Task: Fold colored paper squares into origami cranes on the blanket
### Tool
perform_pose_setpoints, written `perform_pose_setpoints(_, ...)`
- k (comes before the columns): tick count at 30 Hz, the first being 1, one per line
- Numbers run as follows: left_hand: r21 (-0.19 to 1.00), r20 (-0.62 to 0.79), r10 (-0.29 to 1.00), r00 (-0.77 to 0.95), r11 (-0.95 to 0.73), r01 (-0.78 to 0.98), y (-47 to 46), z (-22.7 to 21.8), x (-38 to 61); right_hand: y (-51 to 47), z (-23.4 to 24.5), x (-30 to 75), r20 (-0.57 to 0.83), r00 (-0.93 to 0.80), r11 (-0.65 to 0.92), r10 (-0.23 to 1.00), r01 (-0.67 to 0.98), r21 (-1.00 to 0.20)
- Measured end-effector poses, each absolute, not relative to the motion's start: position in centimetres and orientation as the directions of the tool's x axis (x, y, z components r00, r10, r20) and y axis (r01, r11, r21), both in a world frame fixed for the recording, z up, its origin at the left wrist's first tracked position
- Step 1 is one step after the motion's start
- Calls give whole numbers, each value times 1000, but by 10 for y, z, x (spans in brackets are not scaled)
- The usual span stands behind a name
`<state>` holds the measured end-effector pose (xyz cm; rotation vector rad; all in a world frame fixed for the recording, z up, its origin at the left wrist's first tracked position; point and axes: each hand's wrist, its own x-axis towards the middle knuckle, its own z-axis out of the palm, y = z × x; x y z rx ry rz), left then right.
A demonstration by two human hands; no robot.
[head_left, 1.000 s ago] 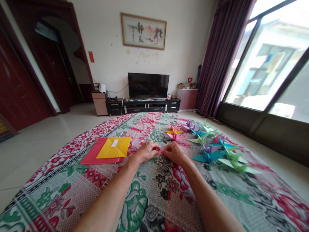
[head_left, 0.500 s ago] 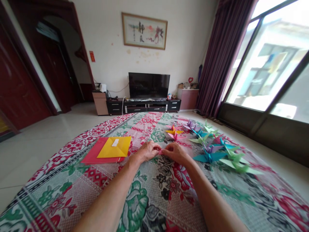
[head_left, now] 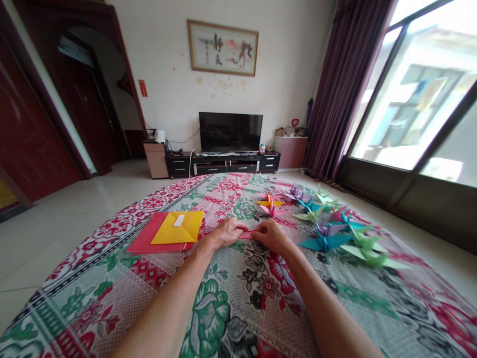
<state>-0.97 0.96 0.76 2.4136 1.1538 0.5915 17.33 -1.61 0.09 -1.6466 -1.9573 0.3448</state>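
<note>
A small piece of pink folded paper (head_left: 246, 234) lies low over the tablecloth between my two hands, mostly covered by fingers. My left hand (head_left: 230, 231) is closed on its left side, fingertips pressed to the paper. From the right, my right hand (head_left: 271, 234) pinches the other side, its bent fingers close to the left fingertips. Left of my hands, a yellow paper square (head_left: 179, 227) with a white label rests on red paper sheets (head_left: 138, 237). Several folded paper cranes, among them a blue crane (head_left: 325, 241) and a green crane (head_left: 368, 251), stand right of my right hand.
A patterned tablecloth (head_left: 156, 308) covers the table. Small yellow and pink cranes (head_left: 270, 203) stand beyond my hands. Farther back are a television (head_left: 231, 132) on a low black cabinet (head_left: 208, 166), a purple curtain (head_left: 331, 99) and a large window (head_left: 410, 109).
My fingers have shifted slightly apart, and more of the pink paper shows flat between them. The cranes and the paper stack stay in place.
</note>
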Motion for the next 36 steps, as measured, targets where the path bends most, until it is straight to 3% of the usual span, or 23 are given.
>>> perform_pose_setpoints(8, 467, 223, 876, 428, -481, 742, -3, 10, 4, -16, 3, 172, 249, -97, 218, 964, 824, -523)
perform_pose_setpoints(23, 491, 220, 892, 395, -451, 745, -2, 4, 9, -17, 2, 173, 297, -117, 258, 948, 828, -498)
perform_pose_setpoints(36, 524, 225, 886, 405, -460, 717, 0, 2, 8, -21, 5, 185, 233, -203, 308, 951, 699, -646)
